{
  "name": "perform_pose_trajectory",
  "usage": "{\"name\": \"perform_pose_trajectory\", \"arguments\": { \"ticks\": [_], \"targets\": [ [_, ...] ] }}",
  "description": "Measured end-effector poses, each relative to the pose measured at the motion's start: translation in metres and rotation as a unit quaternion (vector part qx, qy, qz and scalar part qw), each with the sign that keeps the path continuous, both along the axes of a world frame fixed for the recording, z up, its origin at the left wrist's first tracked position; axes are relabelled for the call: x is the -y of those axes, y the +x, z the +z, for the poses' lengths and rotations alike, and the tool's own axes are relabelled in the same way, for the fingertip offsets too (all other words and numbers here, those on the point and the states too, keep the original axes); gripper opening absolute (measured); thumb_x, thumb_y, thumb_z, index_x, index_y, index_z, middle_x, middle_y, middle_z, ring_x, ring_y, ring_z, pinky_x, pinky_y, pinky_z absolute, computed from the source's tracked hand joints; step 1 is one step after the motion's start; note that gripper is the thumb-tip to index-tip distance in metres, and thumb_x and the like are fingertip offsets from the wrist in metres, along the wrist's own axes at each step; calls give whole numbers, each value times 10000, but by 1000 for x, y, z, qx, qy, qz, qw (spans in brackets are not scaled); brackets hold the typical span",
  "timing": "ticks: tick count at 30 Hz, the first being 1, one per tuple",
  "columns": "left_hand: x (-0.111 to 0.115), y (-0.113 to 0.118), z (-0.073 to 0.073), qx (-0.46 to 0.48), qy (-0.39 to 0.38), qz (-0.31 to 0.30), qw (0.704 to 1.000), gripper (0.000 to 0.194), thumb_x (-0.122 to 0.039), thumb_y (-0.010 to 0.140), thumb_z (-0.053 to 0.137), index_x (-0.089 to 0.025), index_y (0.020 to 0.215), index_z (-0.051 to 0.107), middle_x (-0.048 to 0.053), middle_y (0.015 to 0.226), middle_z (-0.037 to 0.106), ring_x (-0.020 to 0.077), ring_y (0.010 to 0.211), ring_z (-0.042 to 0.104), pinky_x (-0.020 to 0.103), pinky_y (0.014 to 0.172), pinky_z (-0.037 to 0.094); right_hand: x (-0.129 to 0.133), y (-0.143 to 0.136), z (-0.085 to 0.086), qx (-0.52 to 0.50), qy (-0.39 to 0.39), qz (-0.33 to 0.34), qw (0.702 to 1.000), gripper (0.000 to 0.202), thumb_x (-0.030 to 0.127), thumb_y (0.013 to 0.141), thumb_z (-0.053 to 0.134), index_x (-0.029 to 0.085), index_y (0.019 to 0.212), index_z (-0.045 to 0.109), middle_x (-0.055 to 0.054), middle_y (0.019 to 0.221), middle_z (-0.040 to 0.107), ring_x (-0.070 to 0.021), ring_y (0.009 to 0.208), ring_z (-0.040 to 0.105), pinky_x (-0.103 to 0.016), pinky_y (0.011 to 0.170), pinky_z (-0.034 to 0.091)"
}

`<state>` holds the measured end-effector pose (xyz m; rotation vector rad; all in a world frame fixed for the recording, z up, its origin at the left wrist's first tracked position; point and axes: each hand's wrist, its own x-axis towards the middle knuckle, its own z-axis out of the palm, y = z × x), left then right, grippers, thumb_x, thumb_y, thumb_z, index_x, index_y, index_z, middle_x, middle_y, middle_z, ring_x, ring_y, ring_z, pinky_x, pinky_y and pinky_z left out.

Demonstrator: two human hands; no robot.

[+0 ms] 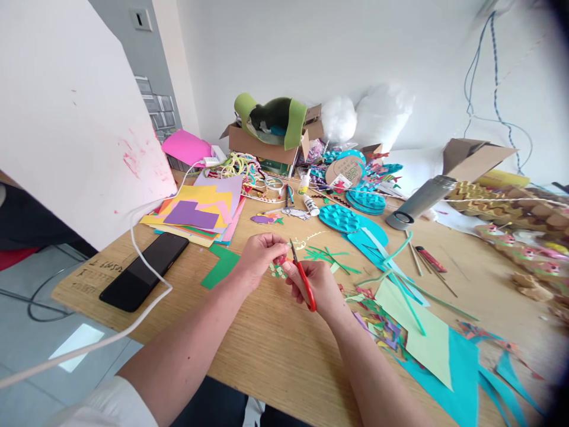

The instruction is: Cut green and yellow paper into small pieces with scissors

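Note:
My right hand (pixel 311 283) grips a pair of red-handled scissors (pixel 306 287), blades pointing up and away from me. Close beside it, my left hand (pixel 262 258) is closed in a pinch near the blades. A small red bit shows at its fingertips, too small to name. Just beyond and beneath the hands lie small pale green paper pieces (pixel 276 271). Thin green paper strips (pixel 329 256) are scattered to the right of them. A green paper piece (pixel 220 265) lies left of my left wrist.
A black phone (pixel 144 270) and a white cable (pixel 153 270) lie at the left. Coloured paper sheets (pixel 191 214) are stacked behind. Paper scraps (pixel 382 329) and a pale green sheet (pixel 415 335) are at right, before a grey thermos (pixel 420 201). A cardboard box (pixel 262 145) stands at the back.

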<state>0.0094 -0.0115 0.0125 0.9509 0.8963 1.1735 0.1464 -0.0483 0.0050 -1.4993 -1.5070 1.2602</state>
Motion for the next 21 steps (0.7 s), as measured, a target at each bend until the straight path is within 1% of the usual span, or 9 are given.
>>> {"name": "perform_pose_trajectory", "arguments": {
  "ticks": [6,12,17,21],
  "targets": [
    [0,0,1,-4,0,4,1000,111,-212,578,707,-140,592,624,-39,475,540,72,468,454,210,488,344,1,-1,2,10,7,3,1000,533,654,712,648,174,531,504,4,411,545,-97,331,496,-170,325,327],
    [0,1,-1,-15,10,13,1000,91,-194,572,693,-141,576,620,-37,485,541,73,474,451,204,488,354,1,-1,2,14,13,10,1000,527,655,726,637,170,555,523,-3,428,559,-106,347,511,-178,340,345],
    [0,0,-1,-27,11,11,1000,100,-201,574,688,-142,577,608,-37,490,542,73,472,449,205,485,352,1,-1,3,13,15,5,1000,536,656,727,637,167,539,521,-5,420,553,-99,339,500,-173,335,330],
    [1,0,0,-14,10,0,1000,122,-221,587,693,-143,582,600,-39,488,535,75,469,452,210,484,353,1,-1,2,8,9,3,1000,534,664,716,640,163,553,544,-3,417,556,-101,333,499,-175,329,329]
  ]
}}
